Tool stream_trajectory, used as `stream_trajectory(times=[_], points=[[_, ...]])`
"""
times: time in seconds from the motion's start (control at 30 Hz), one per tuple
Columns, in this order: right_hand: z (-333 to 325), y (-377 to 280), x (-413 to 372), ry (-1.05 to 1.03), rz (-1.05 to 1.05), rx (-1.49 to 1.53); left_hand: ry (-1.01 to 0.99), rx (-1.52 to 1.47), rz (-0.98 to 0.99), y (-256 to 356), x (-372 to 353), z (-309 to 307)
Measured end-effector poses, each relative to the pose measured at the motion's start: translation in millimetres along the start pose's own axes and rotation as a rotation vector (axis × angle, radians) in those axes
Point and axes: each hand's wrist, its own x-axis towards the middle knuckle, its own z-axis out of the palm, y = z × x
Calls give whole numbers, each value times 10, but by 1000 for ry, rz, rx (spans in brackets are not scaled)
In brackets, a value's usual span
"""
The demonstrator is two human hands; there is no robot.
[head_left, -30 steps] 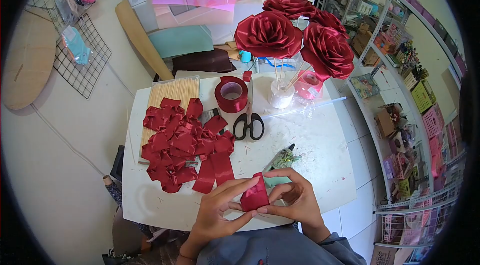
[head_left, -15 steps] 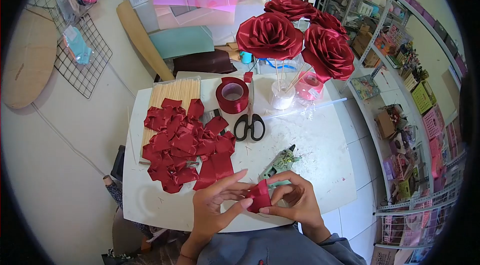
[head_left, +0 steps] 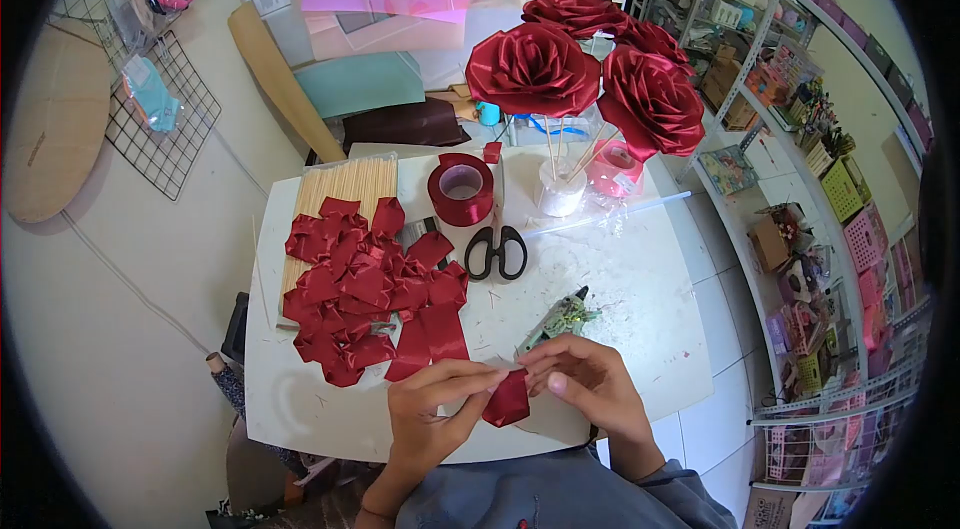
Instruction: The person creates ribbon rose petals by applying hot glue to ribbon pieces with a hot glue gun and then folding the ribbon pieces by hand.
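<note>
A small folded piece of red satin ribbon (head_left: 508, 400) is between my hands at the front of the table. My left hand (head_left: 436, 415) pinches its upper left edge between thumb and fingers. On the other side, my right hand (head_left: 592, 387) has its curled fingertips at the upper right edge, with the thumb set back a little. Just behind that hand lies a glue gun (head_left: 562, 319), partly covered by it. To the left is a heap of folded red ribbon pieces (head_left: 350, 279), with flat cut strips (head_left: 440, 332) at its near side.
Black-handled scissors (head_left: 496, 254) and a red ribbon roll (head_left: 460, 189) lie mid-table. Thin wooden sticks (head_left: 355, 179) lie under the heap. Large red ribbon roses (head_left: 535, 69) on sticks stand in a white holder (head_left: 562, 191) at the back. Shelves (head_left: 800, 259) line the right.
The ribbon piece has been turned, so its pointed end now faces down toward me. My right thumb has come off its lower edge, and the fingers have moved to its top.
</note>
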Motion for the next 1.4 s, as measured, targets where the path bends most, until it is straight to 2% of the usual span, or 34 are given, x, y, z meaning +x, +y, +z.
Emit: stream_trajectory(times=[0.07, 0.3, 0.4, 0.6, 0.67, 0.77, 0.97, 1.2, 1.4], points=[[45, 0, 32, 46, 8, -112, 47, 44, 84, 40, 14, 22], [69, 68, 66, 55, -27, -144, 69, 41, 106, 45, -6, 36], [78, 65, 52, 68, -43, -142, 49, 86, 202, 56, 12, 25], [104, 27, 27, 84, -51, -190, -47, -58, 106, 16, 3, 6], [110, 48, 28, 84, -100, -219, 12, -207, -21, 19, -3, 49], [155, 59, 31, 128, -141, -210, 63, -243, -23, 34, -2, 72], [191, 159, 41, 194, -283, -239, 85, -204, -52, 61, -6, 82], [191, 173, 42, 193, -304, -272, 96, -218, -58, 44, -10, 88], [170, 167, 7, 194, -326, -374, 25, -255, -184, 61, -11, 62]])
